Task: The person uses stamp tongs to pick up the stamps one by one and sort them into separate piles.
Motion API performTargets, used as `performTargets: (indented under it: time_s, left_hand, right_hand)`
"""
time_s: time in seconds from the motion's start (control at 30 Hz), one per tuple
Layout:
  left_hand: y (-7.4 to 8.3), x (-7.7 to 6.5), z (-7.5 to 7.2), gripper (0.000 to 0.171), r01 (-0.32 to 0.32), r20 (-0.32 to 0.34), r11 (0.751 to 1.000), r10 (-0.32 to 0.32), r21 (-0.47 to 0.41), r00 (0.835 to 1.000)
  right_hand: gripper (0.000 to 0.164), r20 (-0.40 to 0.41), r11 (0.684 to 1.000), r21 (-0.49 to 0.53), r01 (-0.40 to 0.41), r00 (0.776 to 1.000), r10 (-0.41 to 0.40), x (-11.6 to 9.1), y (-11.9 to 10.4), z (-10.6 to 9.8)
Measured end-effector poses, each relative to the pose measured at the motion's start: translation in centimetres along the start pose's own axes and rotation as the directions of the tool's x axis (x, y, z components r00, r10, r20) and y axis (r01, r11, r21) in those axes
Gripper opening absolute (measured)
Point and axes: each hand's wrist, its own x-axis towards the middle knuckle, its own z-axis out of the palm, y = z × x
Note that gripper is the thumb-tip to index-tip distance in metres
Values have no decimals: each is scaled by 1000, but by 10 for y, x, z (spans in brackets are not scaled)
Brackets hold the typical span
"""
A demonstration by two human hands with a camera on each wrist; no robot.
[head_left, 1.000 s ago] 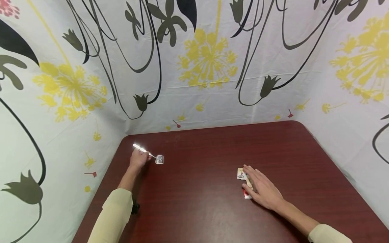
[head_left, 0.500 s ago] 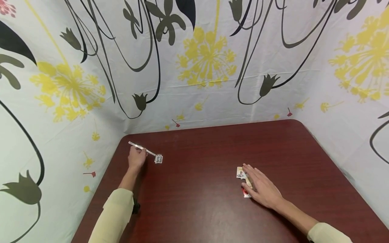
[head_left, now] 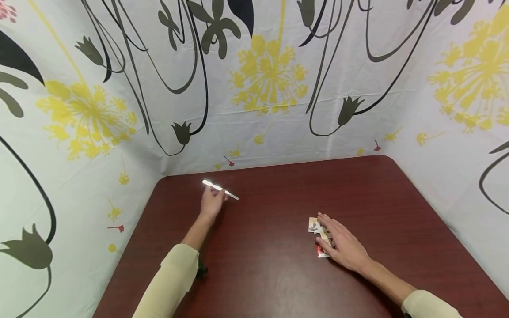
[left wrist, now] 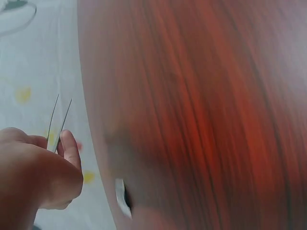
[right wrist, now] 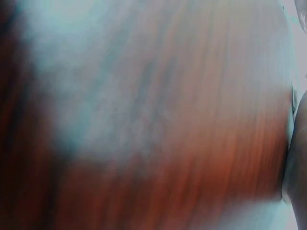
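Note:
My left hand pinches a pair of metal tweezers over the far left of the table. Its tips point right, and in the left wrist view the two prongs of the tweezers stand apart with nothing seen between them. Below that hand a small pale slip lies on the table near its edge. My right hand lies flat with extended fingers on several small stamp-like papers, partly covering them. A red and white piece shows below its thumb.
The dark red wooden table has rounded far corners. Behind it and along both sides hangs a white cloth with a floral print.
My left hand has moved right with the tweezers, and the small grey-and-white stamp-like paper seen by their tips is now hidden in the head view. My right hand stays put.

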Motion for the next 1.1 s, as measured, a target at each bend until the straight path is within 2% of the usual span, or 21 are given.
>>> performTargets:
  time_s: [0.13, 0.27, 0.57, 0.67, 0.83, 1.1]
  left_hand:
    - [3, -9, 36, 26, 19, 94, 996, -10, -92, 996]
    - [6, -20, 70, 24, 33, 174, 987, -5, -155, 985]
    - [13, -49, 134, 21, 55, 347, 983, 9, -176, 938]
    - [15, -54, 149, 18, 59, 380, 985, 8, -165, 925]
    - [16, -59, 169, 16, 57, 398, 987, 6, -147, 918]
    - [16, -63, 185, 20, 62, 417, 991, -7, -119, 909]
  right_hand:
    - [72, -3, 999, 23, -41, 999, 41, 0, 0, -2]
    - [75, -19, 999, 27, -47, 999, 48, -1, 0, -3]
    - [73, -99, 1000, 5, -11, 995, 11, -3, 5, -1]
    - [67, -122, 1000, -8, 9, 993, -10, -3, 5, -1]
    - [58, -145, 999, -8, 52, 988, -53, -2, 5, -1]
    - [49, -145, 996, -27, 86, 985, -89, -3, 6, 1]
